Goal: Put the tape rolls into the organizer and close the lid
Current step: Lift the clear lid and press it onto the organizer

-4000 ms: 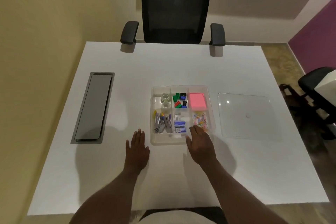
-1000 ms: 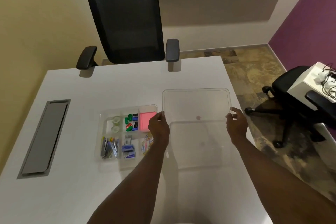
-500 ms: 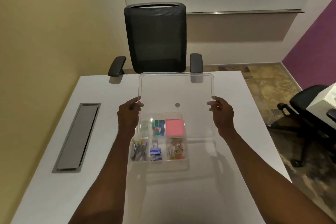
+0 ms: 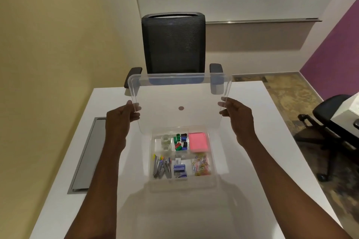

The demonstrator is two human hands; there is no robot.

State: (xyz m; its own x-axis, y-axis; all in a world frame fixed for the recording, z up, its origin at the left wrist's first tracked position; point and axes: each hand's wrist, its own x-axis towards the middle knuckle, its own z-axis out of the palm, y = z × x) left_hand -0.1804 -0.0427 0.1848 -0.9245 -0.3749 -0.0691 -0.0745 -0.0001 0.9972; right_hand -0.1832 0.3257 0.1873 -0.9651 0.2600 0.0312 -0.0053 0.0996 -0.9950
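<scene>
A clear plastic lid (image 4: 180, 95) hangs in the air above the far side of the table, tilted toward me. My left hand (image 4: 121, 117) grips its left edge and my right hand (image 4: 238, 115) grips its right edge. Below it on the white table sits the clear organizer (image 4: 212, 169), open. Two clear tape rolls (image 4: 165, 141) lie in its far left compartment. Other compartments hold coloured binder clips, a pink note pad, staples and paper clips.
The white table (image 4: 252, 170) has a grey cable hatch (image 4: 87, 155) set in its left side. A black mesh chair (image 4: 172, 44) stands at the far edge. Another black chair (image 4: 330, 122) stands on the floor to the right.
Both hands took the lid from the table at the right, lifted it and carried it left over the organizer. Since half a second ago it has risen a little higher.
</scene>
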